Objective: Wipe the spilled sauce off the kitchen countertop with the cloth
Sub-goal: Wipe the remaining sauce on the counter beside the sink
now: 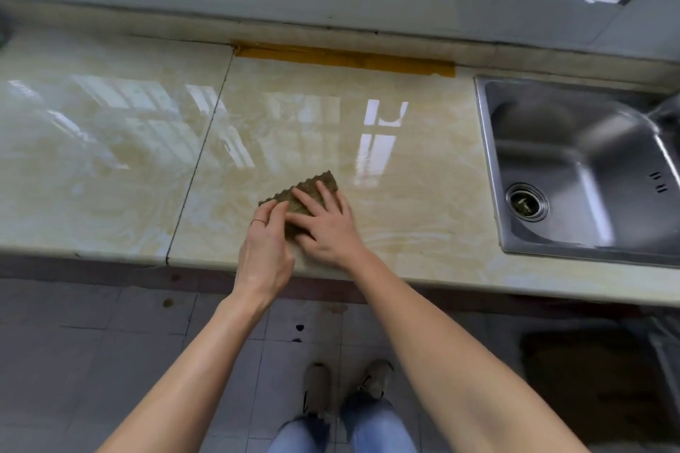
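Fingers (307,197) of the right hand (327,228) lie straight and spread, pressing flat on the folded olive cloth (316,182). The left hand (266,243) sets bent fingertips on the cloth's edge at 9 o'clock; whether they pinch it or only steady it I cannot tell.

The cloth sits on the glossy beige countertop (110,158), close to its front lip, with the steel sink (493,165) well apart at 3 o'clock and a strip of yellow tape (346,59) along the back wall at 12 o'clock. Faint curved streaks fan out from the cloth toward 3 and 4 o'clock. No distinct pool of sauce stands out from the marbling, so the wipe looks far along.

To do this stroke well, I would keep the right palm's weight even across the whole pad instead of only the fingertips, so no film is skipped. Overlapping passes pulled inward, away from the front lip, should stop residue dripping to the floor. The left hand seems best used to hold the fold closed, turning a cleaner face down once this one is loaded.
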`<state>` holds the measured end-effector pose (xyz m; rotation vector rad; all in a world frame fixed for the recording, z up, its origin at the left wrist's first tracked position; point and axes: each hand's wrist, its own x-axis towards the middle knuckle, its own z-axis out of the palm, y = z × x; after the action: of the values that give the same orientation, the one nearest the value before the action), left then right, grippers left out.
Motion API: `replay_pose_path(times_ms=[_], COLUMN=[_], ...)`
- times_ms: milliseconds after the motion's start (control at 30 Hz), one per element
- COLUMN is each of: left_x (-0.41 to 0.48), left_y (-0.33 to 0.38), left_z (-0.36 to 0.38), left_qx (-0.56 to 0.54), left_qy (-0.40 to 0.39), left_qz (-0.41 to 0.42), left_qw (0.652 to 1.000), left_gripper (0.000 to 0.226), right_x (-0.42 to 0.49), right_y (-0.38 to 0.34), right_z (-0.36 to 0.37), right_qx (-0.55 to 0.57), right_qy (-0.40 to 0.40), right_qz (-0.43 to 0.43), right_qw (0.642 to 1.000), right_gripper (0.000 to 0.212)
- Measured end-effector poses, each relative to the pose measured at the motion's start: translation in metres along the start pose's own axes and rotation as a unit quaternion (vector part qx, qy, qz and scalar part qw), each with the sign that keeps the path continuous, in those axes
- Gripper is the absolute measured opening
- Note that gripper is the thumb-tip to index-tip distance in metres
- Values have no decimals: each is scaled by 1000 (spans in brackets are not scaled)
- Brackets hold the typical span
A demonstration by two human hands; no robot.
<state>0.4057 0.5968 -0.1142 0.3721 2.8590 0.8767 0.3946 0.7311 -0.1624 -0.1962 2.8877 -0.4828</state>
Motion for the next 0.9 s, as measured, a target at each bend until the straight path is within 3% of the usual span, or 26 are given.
replay_pose_path(times_ms=[200, 400, 467, 900], left_x=[3, 1, -2, -16], left_y=[35, 83, 101, 202], left_z=[21, 61, 76, 155], left_qx=[-23, -33, -33, -58], left_qy=[36, 24, 17, -8], left_qz=[11, 14, 14, 43], left_qw=[999, 999, 999, 997], left_gripper=[52, 51, 51, 46], right_x=[-61, -129, -153, -262], right_y=[31, 95, 124, 256], right_z=[15, 20, 13, -26], right_qx=[117, -25, -49, -20], right_qy=[68, 90, 94, 117], right_qz=[-50, -106, -101, -94], right_qw=[990, 990, 989, 988], right_gripper=[46, 68, 67, 53])
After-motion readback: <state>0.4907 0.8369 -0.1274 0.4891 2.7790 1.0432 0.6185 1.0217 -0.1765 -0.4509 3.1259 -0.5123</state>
